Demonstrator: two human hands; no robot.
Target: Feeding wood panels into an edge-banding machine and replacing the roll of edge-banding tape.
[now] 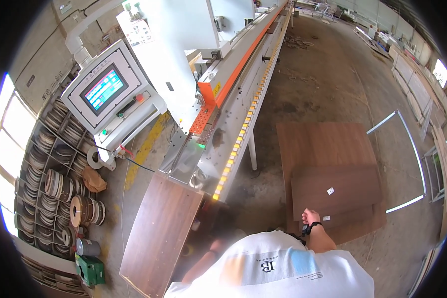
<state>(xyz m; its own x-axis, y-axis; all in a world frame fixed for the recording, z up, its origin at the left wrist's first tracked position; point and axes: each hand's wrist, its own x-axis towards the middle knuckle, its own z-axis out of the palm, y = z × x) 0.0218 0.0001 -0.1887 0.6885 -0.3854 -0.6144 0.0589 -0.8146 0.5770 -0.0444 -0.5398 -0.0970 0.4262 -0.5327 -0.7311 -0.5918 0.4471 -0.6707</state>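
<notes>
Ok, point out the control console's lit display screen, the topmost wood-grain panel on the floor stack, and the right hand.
Display screen (104,88): head view, middle of the lit face.
Topmost wood-grain panel (347,187): head view, brown upper face near its middle.
Right hand (310,216): head view, middle of the hand.

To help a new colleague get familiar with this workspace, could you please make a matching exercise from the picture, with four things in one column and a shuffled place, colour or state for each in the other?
Things:
1. Right hand
2. Stacked boards
3. Machine screen
4. Plastic-looking box

Descriptions:
A. Lit, mostly blue
B. Green, near the rack of reels
C. Fingers curled, dark wristband behind
D. Brown, with two small white labels

Pairs: 1-C, 2-D, 3-A, 4-B
</notes>
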